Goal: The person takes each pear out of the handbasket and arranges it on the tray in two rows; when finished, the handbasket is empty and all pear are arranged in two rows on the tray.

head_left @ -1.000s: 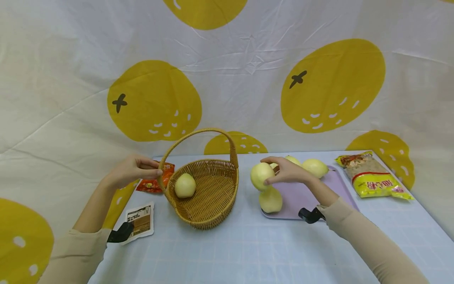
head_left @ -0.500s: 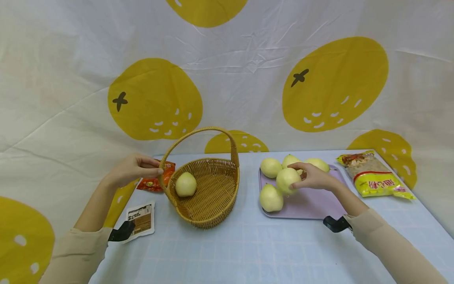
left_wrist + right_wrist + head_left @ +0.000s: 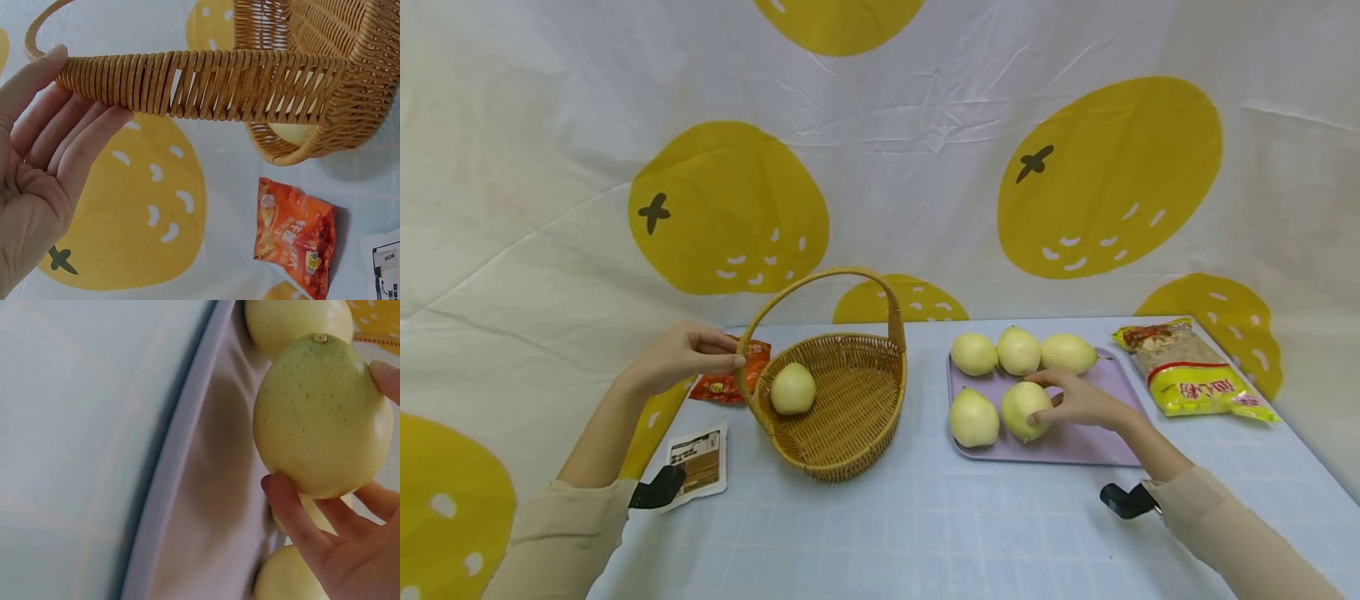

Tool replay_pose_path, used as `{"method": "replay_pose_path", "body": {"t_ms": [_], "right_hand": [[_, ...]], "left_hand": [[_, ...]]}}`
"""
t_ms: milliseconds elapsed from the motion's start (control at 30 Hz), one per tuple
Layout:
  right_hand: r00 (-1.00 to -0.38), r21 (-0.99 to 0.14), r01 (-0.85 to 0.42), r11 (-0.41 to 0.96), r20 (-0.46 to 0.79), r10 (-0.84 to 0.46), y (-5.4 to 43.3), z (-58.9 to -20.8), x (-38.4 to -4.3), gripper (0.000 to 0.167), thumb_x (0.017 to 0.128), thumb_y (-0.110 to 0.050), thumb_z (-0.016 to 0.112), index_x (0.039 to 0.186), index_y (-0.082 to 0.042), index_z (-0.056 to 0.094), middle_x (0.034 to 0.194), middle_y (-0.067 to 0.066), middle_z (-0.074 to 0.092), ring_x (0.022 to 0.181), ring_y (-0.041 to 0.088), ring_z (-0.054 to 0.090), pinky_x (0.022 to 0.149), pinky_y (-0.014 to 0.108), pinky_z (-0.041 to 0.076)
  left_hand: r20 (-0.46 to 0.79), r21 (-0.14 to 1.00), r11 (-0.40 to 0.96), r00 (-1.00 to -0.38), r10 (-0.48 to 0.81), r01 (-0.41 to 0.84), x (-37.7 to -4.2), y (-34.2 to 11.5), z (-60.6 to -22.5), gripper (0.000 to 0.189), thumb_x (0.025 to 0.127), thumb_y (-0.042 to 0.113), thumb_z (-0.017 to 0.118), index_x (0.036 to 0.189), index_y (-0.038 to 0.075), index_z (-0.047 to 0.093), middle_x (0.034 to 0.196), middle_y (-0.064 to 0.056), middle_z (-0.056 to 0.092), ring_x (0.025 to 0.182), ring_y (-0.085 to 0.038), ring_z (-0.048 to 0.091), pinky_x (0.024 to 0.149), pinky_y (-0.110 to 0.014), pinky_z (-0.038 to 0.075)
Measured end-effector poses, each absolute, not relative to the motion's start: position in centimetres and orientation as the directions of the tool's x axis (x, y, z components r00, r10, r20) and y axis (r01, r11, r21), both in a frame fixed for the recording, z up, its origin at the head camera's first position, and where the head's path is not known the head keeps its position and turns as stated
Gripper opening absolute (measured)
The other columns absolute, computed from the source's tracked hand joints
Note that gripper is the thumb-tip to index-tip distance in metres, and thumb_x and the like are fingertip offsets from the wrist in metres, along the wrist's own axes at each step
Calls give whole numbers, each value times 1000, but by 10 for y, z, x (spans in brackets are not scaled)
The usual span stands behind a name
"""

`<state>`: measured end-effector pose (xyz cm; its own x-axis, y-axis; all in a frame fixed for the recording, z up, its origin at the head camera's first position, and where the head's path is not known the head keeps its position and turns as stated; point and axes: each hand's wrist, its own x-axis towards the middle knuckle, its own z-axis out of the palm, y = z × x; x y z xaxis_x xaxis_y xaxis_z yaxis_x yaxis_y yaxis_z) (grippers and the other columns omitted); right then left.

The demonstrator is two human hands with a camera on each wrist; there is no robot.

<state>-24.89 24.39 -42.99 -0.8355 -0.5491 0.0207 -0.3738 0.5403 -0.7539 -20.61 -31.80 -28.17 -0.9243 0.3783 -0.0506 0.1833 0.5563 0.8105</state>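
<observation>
My left hand (image 3: 679, 360) pinches the left side of the handle (image 3: 187, 86) of a wicker basket (image 3: 857, 417), thumb on one face and fingers on the other. One pear (image 3: 793, 388) lies inside at the basket's left. With thumb and fingers my right hand (image 3: 1078, 402) grips a pale yellow-green pear (image 3: 1024, 412) low over the front of a purple tray (image 3: 1093, 442). Left of it sits another pear (image 3: 973, 418), and several more line the tray's back edge. In the right wrist view the held pear (image 3: 322, 419) shows its speckled end.
A red-orange snack packet (image 3: 730, 385) lies behind the left hand. Nearer, a white and brown pouch (image 3: 698, 467) rests beside the left wrist. At the right of the tray is a yellow bag (image 3: 1195, 371). A fruit-print cloth (image 3: 925, 167) hangs behind the table.
My right hand has carried the pear from near the tray's left edge rightward and down to the tray's front, beside another pear. The left hand and basket have stayed put.
</observation>
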Motion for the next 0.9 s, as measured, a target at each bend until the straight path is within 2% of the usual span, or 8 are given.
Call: {"method": "replay_pose_path", "body": {"t_ms": [100, 233, 467, 633, 800, 900], "right_hand": [[-840, -757, -346, 554, -13, -542, 245, -434, -247, 59, 76, -23, 78, 122, 5, 55, 119, 19, 56, 108, 29, 52, 81, 32, 52], [-843, -760, -326, 562, -36, -537, 246, -439, -245, 61, 76, -25, 78, 123, 5, 53, 121, 18, 55, 110, 30, 50, 82, 32, 51], [-839, -773, -315, 550, -44, -543, 244, -443, -243, 62, 78, -24, 77, 125, 7, 51, 121, 20, 54, 112, 34, 50, 86, 38, 51], [-836, -781, -299, 549, -63, -545, 244, -443, -241, 62, 78, -25, 76, 126, 6, 50, 122, 19, 54, 113, 34, 49, 88, 40, 49], [-814, -767, -337, 546, -55, -579, 246, -442, -239, 67, 80, -25, 74, 130, 9, 46, 127, 22, 52, 115, 37, 48, 92, 50, 46], [-794, -755, -361, 548, -60, -605, 248, -441, -239, 69, 81, -26, 73, 133, 10, 44, 130, 24, 50, 116, 37, 49, 92, 50, 46]], "left_hand": [[-55, 812, 554, -923, 381, 181, -205, -318, -281, 33, 89, 10, 65, 110, -14, 62, 92, -9, 71, 84, -12, 66, 76, -27, 56], [-54, 816, 549, -921, 387, 183, -204, -318, -281, 31, 89, 10, 65, 109, -13, 63, 95, -14, 70, 85, -13, 67, 77, -28, 56], [-59, 821, 543, -921, 386, 175, -204, -318, -281, 31, 89, 10, 65, 109, -14, 63, 92, -9, 71, 84, -13, 67, 76, -27, 56], [-63, 820, 546, -921, 385, 173, -205, -318, -281, 32, 89, 10, 65, 109, -14, 63, 93, -11, 70, 84, -13, 67, 76, -27, 56], [-58, 822, 540, -919, 391, 178, -205, -318, -281, 31, 89, 10, 65, 109, -14, 63, 93, -11, 70, 84, -13, 67, 76, -27, 56], [-55, 825, 535, -917, 394, 180, -205, -318, -281, 31, 89, 9, 64, 108, -15, 63, 92, -10, 71, 83, -13, 67, 76, -27, 56]]}}
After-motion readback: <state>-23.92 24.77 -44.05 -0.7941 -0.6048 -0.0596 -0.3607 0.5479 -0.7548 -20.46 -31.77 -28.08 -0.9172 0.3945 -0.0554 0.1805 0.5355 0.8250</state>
